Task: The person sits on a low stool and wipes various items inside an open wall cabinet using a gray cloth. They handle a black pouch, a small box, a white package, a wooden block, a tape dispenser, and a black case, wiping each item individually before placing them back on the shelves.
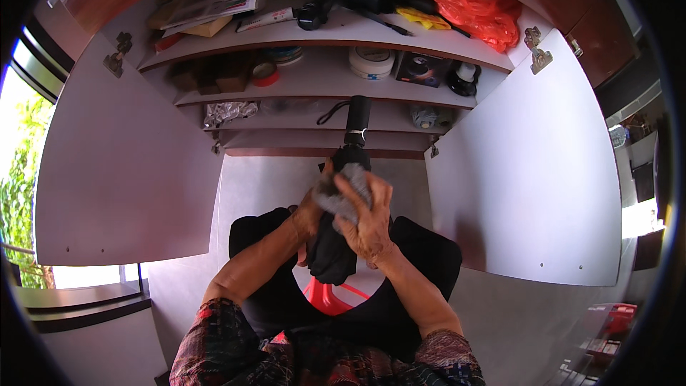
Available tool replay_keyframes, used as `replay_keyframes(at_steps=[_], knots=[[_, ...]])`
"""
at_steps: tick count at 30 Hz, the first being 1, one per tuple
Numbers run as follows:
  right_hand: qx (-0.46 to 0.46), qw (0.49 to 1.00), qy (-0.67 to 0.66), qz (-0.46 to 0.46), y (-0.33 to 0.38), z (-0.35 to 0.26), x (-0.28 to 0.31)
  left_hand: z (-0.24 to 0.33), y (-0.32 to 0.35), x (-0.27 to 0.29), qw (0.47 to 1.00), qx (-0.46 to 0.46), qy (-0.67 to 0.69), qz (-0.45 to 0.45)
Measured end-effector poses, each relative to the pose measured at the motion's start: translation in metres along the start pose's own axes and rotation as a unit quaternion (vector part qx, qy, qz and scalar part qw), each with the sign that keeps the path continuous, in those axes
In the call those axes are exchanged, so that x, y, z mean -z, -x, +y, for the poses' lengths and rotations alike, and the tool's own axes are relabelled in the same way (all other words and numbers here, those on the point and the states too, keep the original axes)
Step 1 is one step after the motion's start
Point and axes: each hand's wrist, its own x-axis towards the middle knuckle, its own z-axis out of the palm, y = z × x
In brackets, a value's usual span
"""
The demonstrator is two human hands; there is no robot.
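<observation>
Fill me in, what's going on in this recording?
A person is handling a folded black umbrella in front of an open cabinet. The left hand grips the umbrella, while the right hand holds a grey cloth against it. The umbrella's handle points toward the shelves, which hold assorted items.

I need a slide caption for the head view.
Left hand grips a black umbrella, right hand a grey cloth, before an open cabinet.
</observation>
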Motion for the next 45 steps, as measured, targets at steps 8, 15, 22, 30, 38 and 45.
replay_keyframes(at_steps=[8, 15, 22, 30, 38, 45], knots=[[-0.38, 0.654, -0.644, 0.118, -0.023, 0.076, 0.013, -0.018, 0.005, -0.017, 0.97, 0.186, 0.091, -0.125], [-0.35, 0.782, -0.5, 0.127, -0.017, 0.092, 0.018, -0.016, 0.011, -0.026, 0.949, 0.228, 0.135, -0.169], [-0.424, 0.825, -0.334, 0.167, -0.031, 0.065, 0.033, -0.023, 0.018, -0.045, 0.858, -0.188, -0.477, -0.022], [-0.491, 0.731, -0.367, 0.301, -0.027, 0.081, 0.031, -0.007, 0.014, -0.051, 0.896, -0.119, -0.423, -0.061], [-0.213, 0.966, 0.145, 0.022, -0.035, 0.063, 0.047, -0.007, 0.021, -0.042, 0.86, -0.114, -0.493, -0.069], [-0.364, 0.926, 0.085, -0.052, -0.026, 0.109, 0.044, -0.008, 0.025, -0.033, 0.773, -0.088, -0.627, -0.046]])
